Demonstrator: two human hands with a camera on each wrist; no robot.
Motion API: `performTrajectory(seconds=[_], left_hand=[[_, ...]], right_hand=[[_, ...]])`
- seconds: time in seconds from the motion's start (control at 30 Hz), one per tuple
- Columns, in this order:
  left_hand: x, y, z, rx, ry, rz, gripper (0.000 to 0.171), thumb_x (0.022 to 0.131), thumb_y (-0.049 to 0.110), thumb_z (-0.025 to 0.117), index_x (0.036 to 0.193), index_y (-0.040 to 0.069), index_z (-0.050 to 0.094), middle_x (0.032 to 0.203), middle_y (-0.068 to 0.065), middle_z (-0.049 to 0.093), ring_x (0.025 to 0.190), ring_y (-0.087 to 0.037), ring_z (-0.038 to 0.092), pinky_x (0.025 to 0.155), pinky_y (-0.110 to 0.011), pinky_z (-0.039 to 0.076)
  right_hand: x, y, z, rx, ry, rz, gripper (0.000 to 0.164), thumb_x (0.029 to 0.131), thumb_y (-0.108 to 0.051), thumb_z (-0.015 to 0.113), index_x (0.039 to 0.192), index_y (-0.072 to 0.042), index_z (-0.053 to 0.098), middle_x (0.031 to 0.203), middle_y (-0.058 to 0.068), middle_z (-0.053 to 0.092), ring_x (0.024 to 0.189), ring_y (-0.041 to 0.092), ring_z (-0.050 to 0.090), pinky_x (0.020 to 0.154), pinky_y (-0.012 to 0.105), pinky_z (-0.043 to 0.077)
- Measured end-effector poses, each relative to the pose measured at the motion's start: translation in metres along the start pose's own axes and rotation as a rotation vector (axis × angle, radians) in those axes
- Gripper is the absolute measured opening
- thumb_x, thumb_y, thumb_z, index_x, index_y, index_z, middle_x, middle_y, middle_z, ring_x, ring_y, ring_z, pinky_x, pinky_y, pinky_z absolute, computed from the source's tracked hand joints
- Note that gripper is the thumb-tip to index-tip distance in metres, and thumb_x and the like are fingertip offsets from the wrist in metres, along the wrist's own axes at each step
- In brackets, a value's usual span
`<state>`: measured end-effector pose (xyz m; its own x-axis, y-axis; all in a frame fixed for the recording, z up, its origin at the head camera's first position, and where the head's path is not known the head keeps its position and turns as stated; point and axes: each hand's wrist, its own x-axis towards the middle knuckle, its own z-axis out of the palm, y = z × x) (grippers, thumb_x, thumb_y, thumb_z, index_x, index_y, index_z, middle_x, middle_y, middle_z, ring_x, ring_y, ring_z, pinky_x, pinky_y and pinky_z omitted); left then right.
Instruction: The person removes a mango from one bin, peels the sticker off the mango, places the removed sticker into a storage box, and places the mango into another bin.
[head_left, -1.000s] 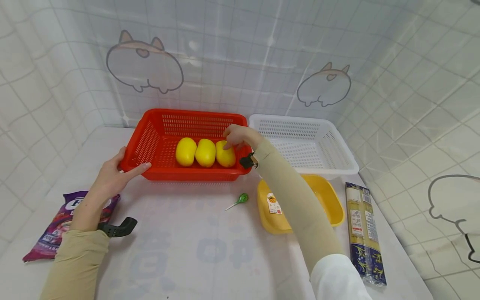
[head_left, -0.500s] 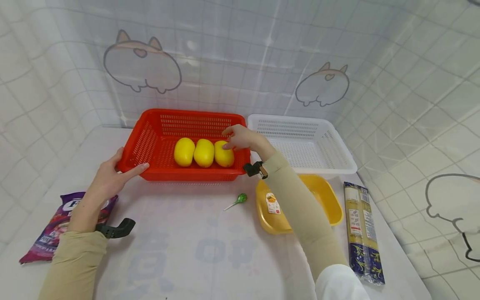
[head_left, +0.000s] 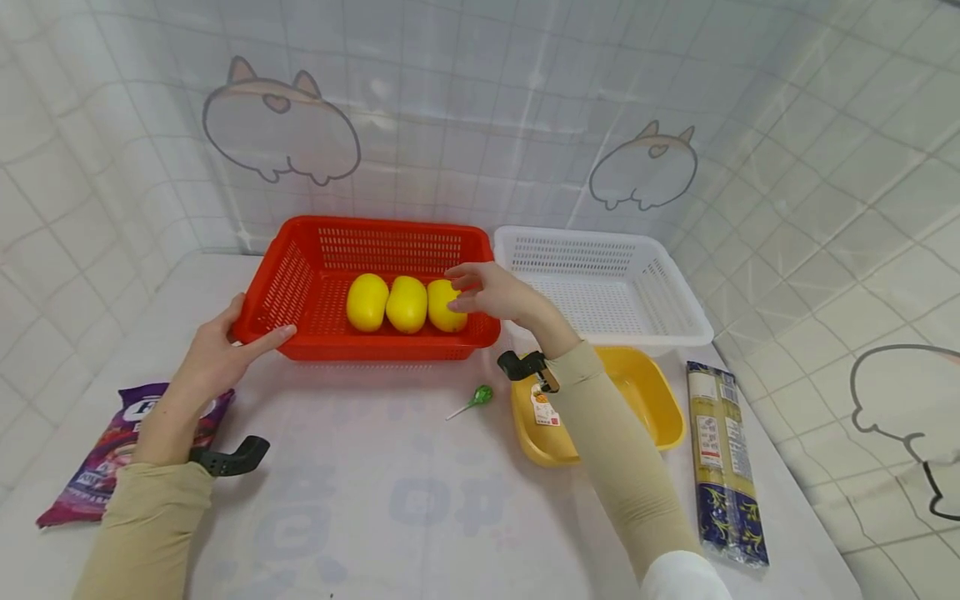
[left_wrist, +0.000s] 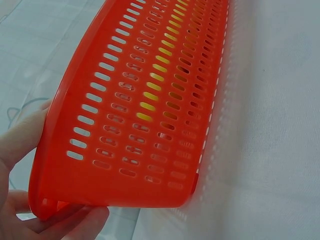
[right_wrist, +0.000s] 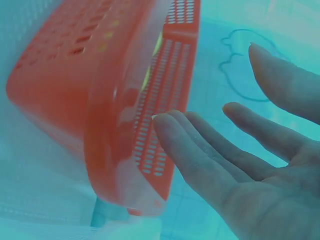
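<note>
My left hand [head_left: 213, 358] grips the front left corner of a red plastic basket [head_left: 382, 343], thumb along the rim. In the left wrist view its fingers [left_wrist: 92, 222] curl under the basket's rim. Three smooth yellow oval fruits [head_left: 406, 306], mango-like in shape, lie side by side inside. My right hand [head_left: 501, 296] hovers over the basket's right end with fingers extended, overlapping the rightmost fruit [head_left: 442, 308] in the head view. From the right wrist, that hand shows spread fingers [right_wrist: 200, 155] beside the rim and nothing in its grasp.
A white plastic basket [head_left: 693, 337] stands against the red one's right side. In front sit a yellow bowl [head_left: 667, 400], a green lollipop [head_left: 482, 395] and a packet of noodles [head_left: 723, 467]. A purple snack bag [head_left: 93, 483] lies under the left forearm. Tiled curtain-like walls close off the back and sides.
My right hand has drawn back from the rightmost fruit, moving right and toward me, with its fingers straightening. The left hand keeps its place on the basket and the fruits stay put.
</note>
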<state>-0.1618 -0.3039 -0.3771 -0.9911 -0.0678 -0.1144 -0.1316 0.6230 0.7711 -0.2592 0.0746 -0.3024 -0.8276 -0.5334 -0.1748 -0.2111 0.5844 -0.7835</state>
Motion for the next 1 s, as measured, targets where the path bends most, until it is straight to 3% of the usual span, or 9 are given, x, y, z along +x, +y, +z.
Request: performTrajectory(seconds=[0.33,0.53,0.8,1.0], left_hand=[[-0.001,0.001,-0.001,0.000,0.001,-0.017,0.109,0.091,0.065,0.056,0.157,0.014,-0.014,0.163,-0.030,0.007,0.142,-0.055,0.020,0.104,-0.075,0.031],[-0.001,0.001,0.001,0.002,0.009,-0.008,0.110,0.091,0.066,0.057,0.157,0.014,-0.013,0.163,-0.031,0.009,0.141,-0.056,0.022,0.104,-0.074,0.033],[-0.001,0.000,0.001,0.005,0.008,-0.026,0.108,0.092,0.066,0.056,0.157,0.015,-0.014,0.163,-0.031,0.008,0.142,-0.056,0.020,0.103,-0.075,0.032],[-0.001,0.001,0.001,0.004,0.005,-0.032,0.108,0.092,0.065,0.056,0.157,0.015,-0.014,0.163,-0.031,0.008,0.142,-0.056,0.020,0.103,-0.075,0.033]], right_hand=[[-0.034,0.003,0.008,0.020,0.061,-0.035,0.050,0.095,-0.021,0.068,0.143,-0.015,0.053,0.137,0.003,0.059,0.124,0.023,0.056,0.103,0.039,0.051],[-0.056,0.014,0.015,0.074,0.156,-0.054,0.044,0.096,-0.023,0.067,0.139,-0.014,0.058,0.134,0.001,0.062,0.124,0.021,0.058,0.102,0.037,0.053],[-0.088,0.034,0.021,0.195,0.284,-0.121,0.039,0.097,-0.013,0.065,0.135,-0.002,0.060,0.134,0.015,0.062,0.122,0.027,0.061,0.103,0.036,0.052],[-0.106,0.050,0.019,0.231,0.369,-0.121,0.038,0.096,-0.011,0.066,0.133,-0.002,0.061,0.132,0.017,0.063,0.123,0.029,0.060,0.106,0.037,0.049]])
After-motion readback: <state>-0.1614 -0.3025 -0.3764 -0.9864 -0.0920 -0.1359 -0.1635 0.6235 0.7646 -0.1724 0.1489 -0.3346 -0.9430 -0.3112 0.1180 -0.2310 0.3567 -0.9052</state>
